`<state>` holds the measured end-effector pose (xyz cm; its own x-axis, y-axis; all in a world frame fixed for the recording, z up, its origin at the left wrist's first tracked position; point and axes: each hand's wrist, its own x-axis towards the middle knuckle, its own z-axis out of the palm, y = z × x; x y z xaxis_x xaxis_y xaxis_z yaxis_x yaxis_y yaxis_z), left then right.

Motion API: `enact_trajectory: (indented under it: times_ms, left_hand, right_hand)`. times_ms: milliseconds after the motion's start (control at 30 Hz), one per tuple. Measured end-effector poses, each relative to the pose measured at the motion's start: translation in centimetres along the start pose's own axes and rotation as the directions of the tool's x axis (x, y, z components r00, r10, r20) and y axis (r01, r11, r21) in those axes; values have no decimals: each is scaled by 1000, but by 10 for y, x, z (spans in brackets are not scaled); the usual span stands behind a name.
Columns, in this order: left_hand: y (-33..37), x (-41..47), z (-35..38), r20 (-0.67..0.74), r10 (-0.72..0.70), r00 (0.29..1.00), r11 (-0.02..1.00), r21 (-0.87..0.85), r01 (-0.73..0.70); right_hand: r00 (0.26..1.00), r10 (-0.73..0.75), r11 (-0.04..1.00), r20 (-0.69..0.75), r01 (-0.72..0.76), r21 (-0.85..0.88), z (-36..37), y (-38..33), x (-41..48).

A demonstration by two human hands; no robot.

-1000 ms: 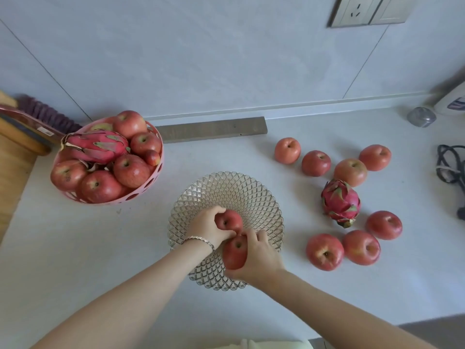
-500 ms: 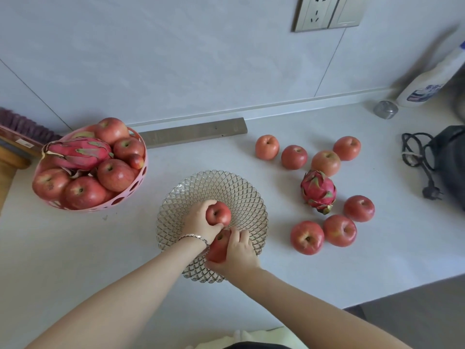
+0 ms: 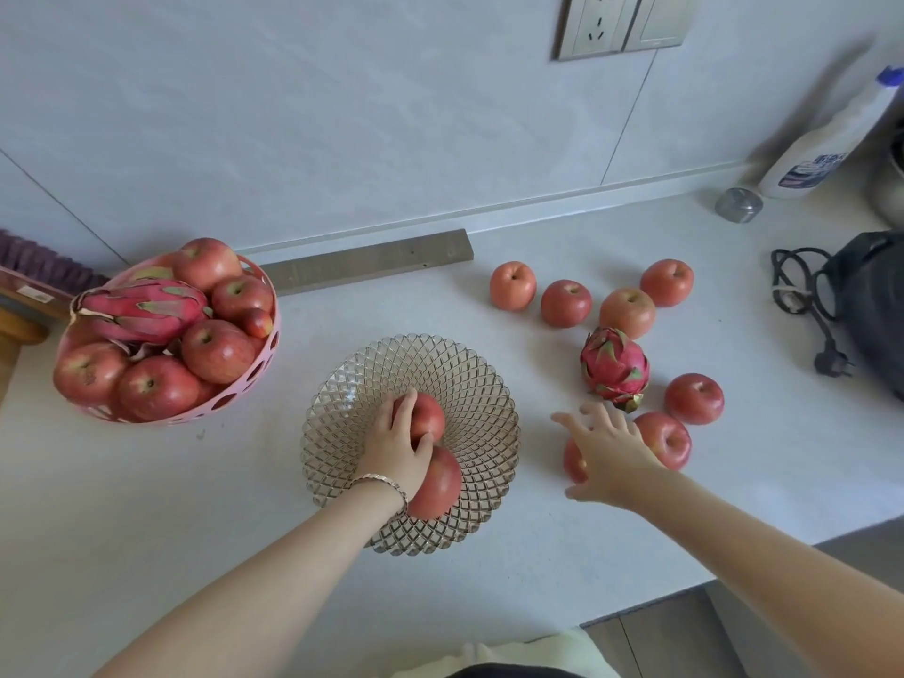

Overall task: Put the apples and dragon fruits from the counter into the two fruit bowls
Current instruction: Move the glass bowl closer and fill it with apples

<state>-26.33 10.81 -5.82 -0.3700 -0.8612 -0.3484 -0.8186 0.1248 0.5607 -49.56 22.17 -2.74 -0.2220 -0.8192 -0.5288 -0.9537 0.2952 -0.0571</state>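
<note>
A clear glass lattice bowl [image 3: 482,384] sits mid-counter with two red apples inside. My left hand [image 3: 398,445] grips the farther apple [image 3: 430,415]; the nearer apple [image 3: 440,484] lies against my palm. My right hand [image 3: 611,455] hovers open, fingers spread, over an apple [image 3: 573,463] on the counter to the bowl's right. A dragon fruit [image 3: 615,368] and several more apples, such as one [image 3: 666,438] by my fingers, lie beyond. At left, a pink bowl [image 3: 230,406] is piled with apples and a dragon fruit [image 3: 139,310].
A grey metal bar [image 3: 372,260] lies along the wall. A white bottle [image 3: 826,149], a small metal cap [image 3: 738,204], a black cable with plug [image 3: 807,305] and a dark bag [image 3: 875,305] stand at right. The counter's front edge [image 3: 650,601] runs near right.
My right hand let go of the nearer apple in the glass bowl and moved right, over an apple on the counter. My left hand stays on the farther apple. The view shifted right.
</note>
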Motion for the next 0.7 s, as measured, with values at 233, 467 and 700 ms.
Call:
enact_trajectory:
  times_ms: [233,467,700]
  left_hand:
    - [-5,-8,2,7,29,1000,1000,2,-29]
    - [-13,-11,-1,-35,90,995,996,28,-89]
    - [-16,-15,-4,-59,100,993,993,-56,-104]
  right_hand:
    - [999,37,999,18,-37,21,9,6,11]
    - [921,83,827,-380,149,542,-56,-35,32]
    - [973,-2,778,-229,146,612,-81,-124,88]
